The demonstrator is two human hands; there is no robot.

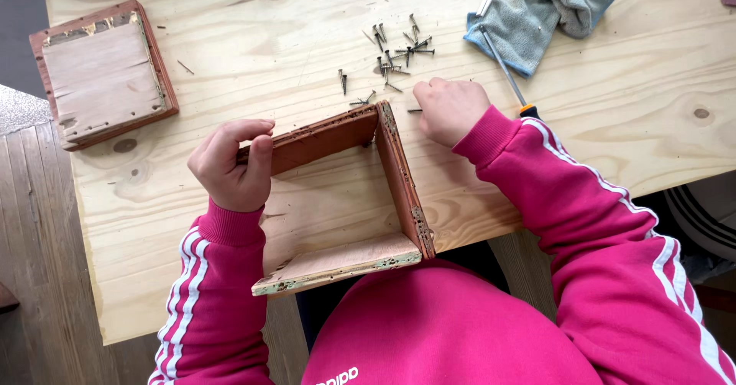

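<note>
The left hand point(232, 164) curls over the far-left end of a three-sided wooden frame point(349, 193), thumb in front and fingers hooked over the top edge of the reddish back wall, pinching that board so the open box stays put on the pale plywood table point(613, 124). The frame sits at the near edge of the table, right in front of the person, its near board overhanging toward the lap. The right hand point(448, 109) rests knuckles-up just beyond the frame's far right corner, fingers folded tight under the palm; what they grip, if anything, cannot be made out. Just past it lies a scatter of dark nails point(395, 52), within easy reach. A screwdriver point(506, 71) lies partly on a grey cloth point(537, 13). A separate square wooden panel point(103, 75) lies well apart at the far left
</note>
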